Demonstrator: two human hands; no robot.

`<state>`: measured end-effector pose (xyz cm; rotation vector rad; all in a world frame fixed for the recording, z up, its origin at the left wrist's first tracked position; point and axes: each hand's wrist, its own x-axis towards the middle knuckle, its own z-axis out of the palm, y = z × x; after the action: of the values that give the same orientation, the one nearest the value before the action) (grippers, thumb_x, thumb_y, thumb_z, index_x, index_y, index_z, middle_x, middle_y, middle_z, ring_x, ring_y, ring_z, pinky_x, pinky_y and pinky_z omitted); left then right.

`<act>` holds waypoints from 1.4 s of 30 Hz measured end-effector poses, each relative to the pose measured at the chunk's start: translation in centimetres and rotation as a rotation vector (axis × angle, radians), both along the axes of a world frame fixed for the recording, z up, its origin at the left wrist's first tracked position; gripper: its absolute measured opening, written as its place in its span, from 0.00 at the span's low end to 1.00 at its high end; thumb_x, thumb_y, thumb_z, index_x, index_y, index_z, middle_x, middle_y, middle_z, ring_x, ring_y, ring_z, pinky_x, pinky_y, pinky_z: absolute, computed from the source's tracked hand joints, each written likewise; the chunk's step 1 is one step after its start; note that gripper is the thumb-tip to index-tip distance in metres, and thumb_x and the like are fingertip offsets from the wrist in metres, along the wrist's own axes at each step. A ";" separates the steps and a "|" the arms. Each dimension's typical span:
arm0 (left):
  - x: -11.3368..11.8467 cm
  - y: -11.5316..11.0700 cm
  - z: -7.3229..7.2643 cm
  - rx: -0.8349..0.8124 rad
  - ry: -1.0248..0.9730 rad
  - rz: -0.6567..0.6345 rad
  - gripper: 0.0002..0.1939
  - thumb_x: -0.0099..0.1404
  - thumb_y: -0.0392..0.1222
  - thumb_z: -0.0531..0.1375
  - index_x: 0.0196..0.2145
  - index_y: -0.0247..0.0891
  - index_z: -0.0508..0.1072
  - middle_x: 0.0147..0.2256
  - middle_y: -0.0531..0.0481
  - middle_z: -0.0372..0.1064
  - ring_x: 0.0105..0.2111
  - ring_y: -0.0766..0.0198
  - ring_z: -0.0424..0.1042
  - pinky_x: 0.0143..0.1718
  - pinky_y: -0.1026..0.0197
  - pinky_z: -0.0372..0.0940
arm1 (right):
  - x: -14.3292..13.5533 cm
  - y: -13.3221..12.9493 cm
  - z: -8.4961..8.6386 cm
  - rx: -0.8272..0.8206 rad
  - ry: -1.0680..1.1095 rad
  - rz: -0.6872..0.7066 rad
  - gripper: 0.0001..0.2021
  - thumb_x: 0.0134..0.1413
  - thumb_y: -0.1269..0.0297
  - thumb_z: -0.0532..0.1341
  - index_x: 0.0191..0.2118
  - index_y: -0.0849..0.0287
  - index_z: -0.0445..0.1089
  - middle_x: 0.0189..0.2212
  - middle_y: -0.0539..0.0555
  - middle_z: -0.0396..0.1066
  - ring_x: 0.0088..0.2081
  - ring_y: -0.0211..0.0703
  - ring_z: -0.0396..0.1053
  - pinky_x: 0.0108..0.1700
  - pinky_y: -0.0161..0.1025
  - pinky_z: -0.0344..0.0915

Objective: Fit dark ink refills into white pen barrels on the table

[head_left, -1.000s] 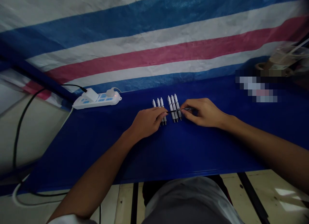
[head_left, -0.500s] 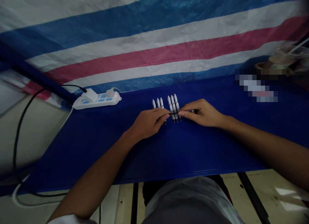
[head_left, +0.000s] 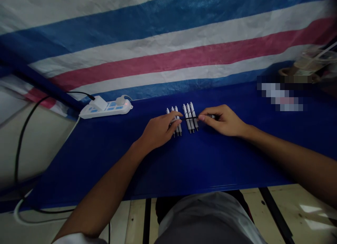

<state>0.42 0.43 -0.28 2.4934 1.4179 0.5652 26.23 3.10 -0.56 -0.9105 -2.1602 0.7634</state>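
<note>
A thin black rod (head_left: 190, 118), maybe a pen part, is held up across a row of three white click pens (head_left: 189, 112) on the blue table (head_left: 184, 167). One end is pinched by the thumb and first finger of the right hand (head_left: 222, 120), and a pale bit is seen inside that hand. The other end is met by the left hand (head_left: 159, 130). There, a small gap is seen between thumb and first finger, so it cannot be told if the rod is gripped. Three more pens (head_left: 176, 110) are partly hidden by the left hand.

The rod can be guessed to be very light, stiff and smooth, so it could be rolled or slipped out of loose fingertips. It is best held gently near each end, since the thin middle might be bent.
</note>
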 end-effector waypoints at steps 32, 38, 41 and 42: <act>1.0 -0.5 -1.1 0.084 -0.108 -0.055 0.16 0.78 0.47 0.51 0.52 0.41 0.75 0.46 0.48 0.79 0.48 0.56 0.76 0.52 0.55 0.69 | -0.6 -0.5 0.0 -0.020 -0.026 0.003 0.14 0.66 0.55 0.59 0.36 0.60 0.73 0.22 0.47 0.68 0.22 0.34 0.60 0.26 0.34 0.55; 1.0 -0.5 -1.0 0.110 -0.096 -0.016 0.16 0.77 0.46 0.51 0.52 0.41 0.76 0.46 0.47 0.79 0.48 0.56 0.77 0.51 0.55 0.70 | -0.5 -0.3 0.0 0.076 -0.021 0.014 0.13 0.66 0.58 0.59 0.40 0.61 0.78 0.30 0.53 0.76 0.27 0.37 0.66 0.28 0.35 0.58; 1.0 -0.5 -1.0 0.101 -0.093 -0.001 0.16 0.77 0.46 0.51 0.52 0.41 0.76 0.45 0.47 0.79 0.47 0.57 0.77 0.51 0.55 0.70 | -0.5 -0.1 0.0 0.134 -0.041 0.043 0.14 0.68 0.58 0.58 0.38 0.60 0.78 0.29 0.52 0.74 0.26 0.37 0.64 0.30 0.36 0.59; 1.0 -0.5 -1.0 0.095 -0.092 0.002 0.16 0.77 0.47 0.51 0.52 0.41 0.76 0.45 0.47 0.79 0.48 0.57 0.77 0.51 0.55 0.71 | -0.4 -0.1 0.0 0.143 -0.048 0.044 0.14 0.68 0.58 0.58 0.38 0.60 0.78 0.29 0.52 0.74 0.26 0.37 0.64 0.30 0.36 0.59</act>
<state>1.42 -0.08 -1.30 2.5031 1.3903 0.7548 25.80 3.03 -0.59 -0.8176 -2.2512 0.6052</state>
